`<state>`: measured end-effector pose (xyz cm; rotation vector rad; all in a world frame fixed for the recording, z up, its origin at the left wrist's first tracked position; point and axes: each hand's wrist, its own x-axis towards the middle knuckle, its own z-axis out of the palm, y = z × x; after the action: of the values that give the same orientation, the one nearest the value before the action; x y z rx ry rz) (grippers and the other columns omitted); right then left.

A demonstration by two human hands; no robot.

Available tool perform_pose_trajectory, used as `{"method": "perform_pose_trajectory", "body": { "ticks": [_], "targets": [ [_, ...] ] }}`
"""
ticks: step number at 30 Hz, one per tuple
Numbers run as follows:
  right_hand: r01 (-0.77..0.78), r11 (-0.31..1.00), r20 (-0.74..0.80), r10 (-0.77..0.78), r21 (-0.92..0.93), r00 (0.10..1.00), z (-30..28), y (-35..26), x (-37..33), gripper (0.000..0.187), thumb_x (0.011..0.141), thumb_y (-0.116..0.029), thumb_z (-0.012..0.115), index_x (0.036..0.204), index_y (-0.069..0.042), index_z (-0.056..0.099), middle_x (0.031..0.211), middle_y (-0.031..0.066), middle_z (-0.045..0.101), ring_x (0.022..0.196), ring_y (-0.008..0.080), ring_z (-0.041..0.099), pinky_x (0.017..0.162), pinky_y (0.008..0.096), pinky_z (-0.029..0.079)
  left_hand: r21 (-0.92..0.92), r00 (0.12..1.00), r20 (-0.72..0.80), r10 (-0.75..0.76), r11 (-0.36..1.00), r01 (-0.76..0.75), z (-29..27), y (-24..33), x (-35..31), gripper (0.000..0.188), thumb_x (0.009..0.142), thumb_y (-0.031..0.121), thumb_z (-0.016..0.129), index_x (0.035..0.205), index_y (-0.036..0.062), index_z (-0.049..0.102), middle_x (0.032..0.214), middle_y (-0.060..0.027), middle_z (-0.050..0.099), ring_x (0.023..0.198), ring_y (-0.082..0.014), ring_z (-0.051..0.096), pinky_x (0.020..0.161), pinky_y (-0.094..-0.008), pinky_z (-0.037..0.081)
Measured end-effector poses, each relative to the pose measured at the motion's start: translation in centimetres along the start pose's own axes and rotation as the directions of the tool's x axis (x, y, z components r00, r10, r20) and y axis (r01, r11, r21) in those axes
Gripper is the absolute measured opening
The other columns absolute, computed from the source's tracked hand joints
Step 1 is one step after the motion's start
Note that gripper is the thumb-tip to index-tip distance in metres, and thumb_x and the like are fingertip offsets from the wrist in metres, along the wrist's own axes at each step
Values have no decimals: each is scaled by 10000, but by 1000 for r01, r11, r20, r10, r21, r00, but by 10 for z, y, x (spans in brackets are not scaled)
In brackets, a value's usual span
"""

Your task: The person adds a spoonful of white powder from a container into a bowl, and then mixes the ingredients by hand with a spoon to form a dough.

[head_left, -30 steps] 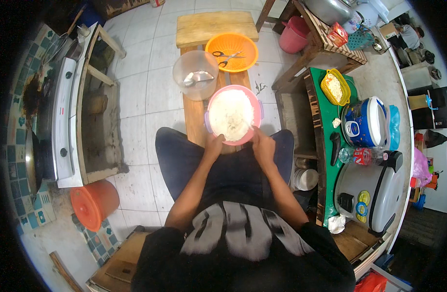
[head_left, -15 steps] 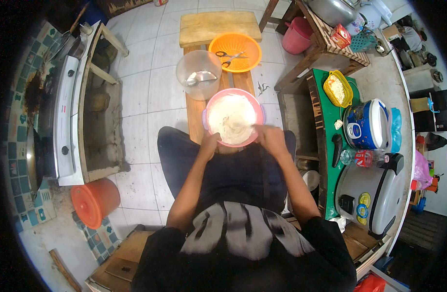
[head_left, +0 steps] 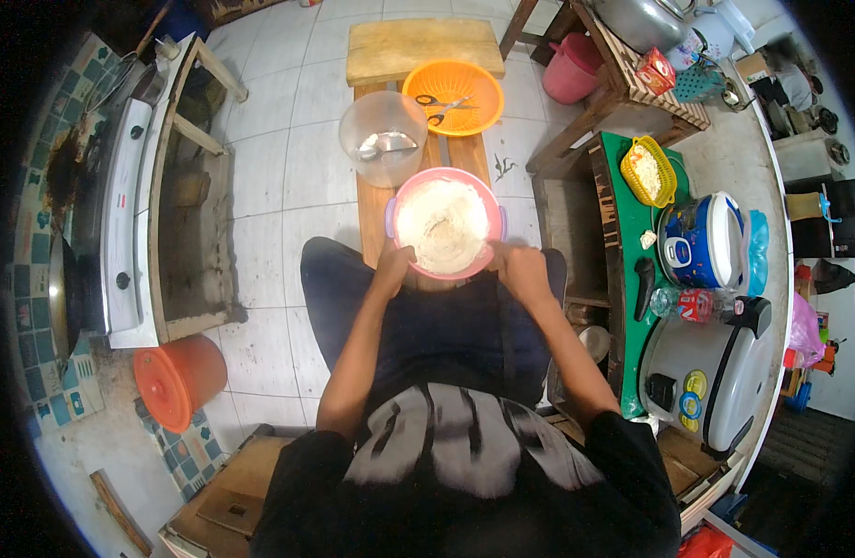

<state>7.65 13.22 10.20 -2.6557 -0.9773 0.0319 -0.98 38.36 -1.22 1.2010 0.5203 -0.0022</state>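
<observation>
A pink bowl [head_left: 495,206] with purple side handles sits on a wooden bench in front of me, holding a pale, flour-like mixture [head_left: 441,223]. At the near left rim, my left hand [head_left: 393,270] is closed on the bowl. My right hand [head_left: 522,272] is closed at the near right rim; whatever its fingers hold is hidden. Just beyond stands a translucent tub [head_left: 353,139] with a metal utensil inside. Beside that, an orange basket [head_left: 478,74] carries scissors [head_left: 441,113].
A wooden board [head_left: 423,51] lies at the bench's far end. On my right, a green-topped table [head_left: 623,307] bears a yellow basket [head_left: 667,158], a blue-and-white cooker [head_left: 697,242] and a plastic bottle [head_left: 692,303]. To the left are a stove [head_left: 125,223] and a red lidded bucket [head_left: 199,372].
My right hand has shifted slightly down and right from the bowl's rim, and its motion blur is gone. The mixture's surface has changed a little. My left hand stays at the rim.
</observation>
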Motion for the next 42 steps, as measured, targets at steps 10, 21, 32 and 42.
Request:
{"method": "perform_pose_trajectory", "body": {
  "ticks": [10, 21, 32, 42],
  "targets": [
    [-281, 902, -170, 349, 326, 922, 28, -37, 10, 229, 920, -136, 583, 1091, -88, 727, 844, 206, 694, 796, 393, 680, 718, 469, 524, -121, 1000, 6, -14, 993, 15, 8, 3, -2, 841, 689, -41, 499, 1497, 41, 280, 1269, -117, 510, 1040, -234, 561, 813, -303, 514],
    [38, 996, 46, -42, 83, 998, 1, -15, 29, 224, 815, -115, 656, 1025, -99, 733, 903, 160, 710, 806, 345, 690, 708, 430, 542, -132, 999, 21, -47, 990, 50, 0, -8, 2, 818, 698, -64, 483, 1485, 53, 294, 1312, -116, 505, 1105, -251, 563, 851, -343, 522],
    [198, 979, 186, -203, 48, 961, -24, -17, 30, 259, 824, -97, 599, 1050, -85, 724, 857, 160, 714, 776, 329, 700, 719, 433, 556, -174, 994, -32, -106, 980, 99, 3, -1, -10, 642, 706, -35, 500, 1347, -19, 466, 1107, -60, 590, 914, -189, 589, 769, -272, 496],
    [356, 911, -48, -373, -210, 926, -18, 6, 65, 283, 820, -117, 602, 1075, -136, 722, 767, 82, 650, 707, 244, 667, 638, 383, 548, 201, 998, 60, -30, 980, 17, 22, 45, -23, 629, 695, 9, 504, 1321, -52, 495, 1200, -104, 601, 1069, -214, 565, 910, -292, 456]
  ]
}}
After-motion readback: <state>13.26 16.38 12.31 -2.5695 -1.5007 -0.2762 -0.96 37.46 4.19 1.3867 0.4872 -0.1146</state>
